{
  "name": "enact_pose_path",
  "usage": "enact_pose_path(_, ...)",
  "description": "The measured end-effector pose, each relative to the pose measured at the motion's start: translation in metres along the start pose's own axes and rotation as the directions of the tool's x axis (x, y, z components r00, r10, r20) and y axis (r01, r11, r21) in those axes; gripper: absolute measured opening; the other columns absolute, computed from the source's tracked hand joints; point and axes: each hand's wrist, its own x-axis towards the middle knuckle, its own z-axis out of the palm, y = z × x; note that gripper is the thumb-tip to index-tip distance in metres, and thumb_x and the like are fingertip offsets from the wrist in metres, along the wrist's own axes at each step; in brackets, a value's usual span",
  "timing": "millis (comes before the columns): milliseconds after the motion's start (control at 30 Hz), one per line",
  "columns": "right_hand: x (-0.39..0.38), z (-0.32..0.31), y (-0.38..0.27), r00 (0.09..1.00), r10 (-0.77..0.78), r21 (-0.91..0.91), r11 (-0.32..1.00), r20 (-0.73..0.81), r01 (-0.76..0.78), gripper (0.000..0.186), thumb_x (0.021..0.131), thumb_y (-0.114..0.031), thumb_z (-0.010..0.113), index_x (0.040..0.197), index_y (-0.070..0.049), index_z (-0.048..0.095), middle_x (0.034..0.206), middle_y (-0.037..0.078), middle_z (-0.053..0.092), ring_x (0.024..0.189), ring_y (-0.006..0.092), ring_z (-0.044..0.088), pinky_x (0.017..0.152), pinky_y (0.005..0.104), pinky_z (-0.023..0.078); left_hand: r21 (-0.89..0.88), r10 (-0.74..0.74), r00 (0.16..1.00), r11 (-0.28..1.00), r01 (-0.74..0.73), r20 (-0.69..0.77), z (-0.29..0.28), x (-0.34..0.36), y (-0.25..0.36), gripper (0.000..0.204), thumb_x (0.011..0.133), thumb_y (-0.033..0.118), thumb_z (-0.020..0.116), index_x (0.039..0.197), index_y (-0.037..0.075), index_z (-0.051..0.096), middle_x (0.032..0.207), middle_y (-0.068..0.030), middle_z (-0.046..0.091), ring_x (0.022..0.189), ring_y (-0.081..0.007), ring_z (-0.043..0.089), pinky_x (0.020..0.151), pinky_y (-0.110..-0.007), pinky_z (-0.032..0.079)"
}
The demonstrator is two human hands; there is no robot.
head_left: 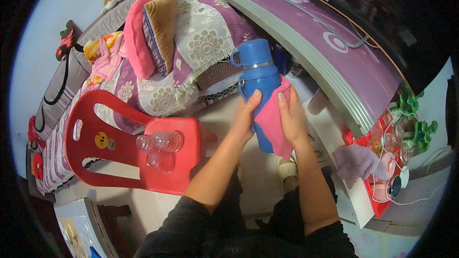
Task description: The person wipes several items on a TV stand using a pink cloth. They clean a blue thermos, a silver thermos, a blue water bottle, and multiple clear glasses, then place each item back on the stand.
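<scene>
I hold a blue thermos (258, 57) with a cup lid and side handle upright in front of me. My left hand (248, 114) is closed on its left side, thumb along the body. My right hand (292, 119) grips a pink cloth (270, 113) pressed against the right side and front of the thermos, covering part of it.
A red plastic chair (102, 163) holds clear plastic containers (162, 145) at left. Behind it is a cushioned sofa (205, 43). A purple-topped table (344, 67) stands at right beneath a black screen, beside a red tray (382, 200) with glasses, cables and a lilac towel (356, 160).
</scene>
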Motion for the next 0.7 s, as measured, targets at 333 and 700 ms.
enact_pose_path(333, -0.012, -0.006, -0.008, 0.972, -0.017, -0.24, 0.968, 0.233, 0.075, 0.062, 0.078, -0.031, 0.064, 0.127, -0.002, 0.04, 0.118, 0.02, 0.05, 0.108, 0.0336, 0.05, 0.092, 0.04, 0.039, -0.283, -0.012, 0.968, 0.957, -0.061, -0.251, -0.02, 0.012, 0.014, 0.062, 0.08, 0.05, 0.058, 0.121, 0.006, 0.043, 0.11, -0.012, 0.055, 0.098, -0.0257, 0.055, 0.088, -0.042, 0.044)
enact_pose_path(700, -0.002, -0.027, -0.018, 0.951, 0.189, 0.325, 0.908, 0.245, -0.264, 0.053, 0.082, -0.026, 0.061, 0.125, -0.001, 0.043, 0.109, 0.008, 0.054, 0.099, 0.0158, 0.052, 0.087, 0.0299, 0.042, -0.362, -0.006, 0.999, 0.932, 0.021, 0.042, -0.021, 0.016, 0.017, 0.062, 0.084, 0.056, 0.046, 0.125, 0.009, 0.043, 0.122, -0.0122, 0.051, 0.109, -0.0276, 0.051, 0.097, -0.045, 0.037)
